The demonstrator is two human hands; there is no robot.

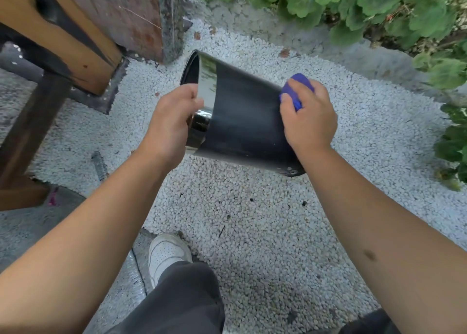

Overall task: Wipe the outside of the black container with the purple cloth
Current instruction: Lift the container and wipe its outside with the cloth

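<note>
The black container (242, 121) is tipped on its side above white gravel, its open mouth facing left and its base at the lower right. My left hand (174, 118) grips the shiny rim at the mouth, fingers curled over the edge. My right hand (309, 116) holds the bunched purple cloth (297, 88) and presses it against the container's outer wall near the base end. Most of the cloth is hidden under my fingers.
White gravel (252, 220) covers the ground. A wooden bench or beam (63, 35) with a dark leg stands at the left, and a rusty post (141, 12) rises behind it. Green plants (366, 5) line the top and right. My white shoe (166, 252) is below.
</note>
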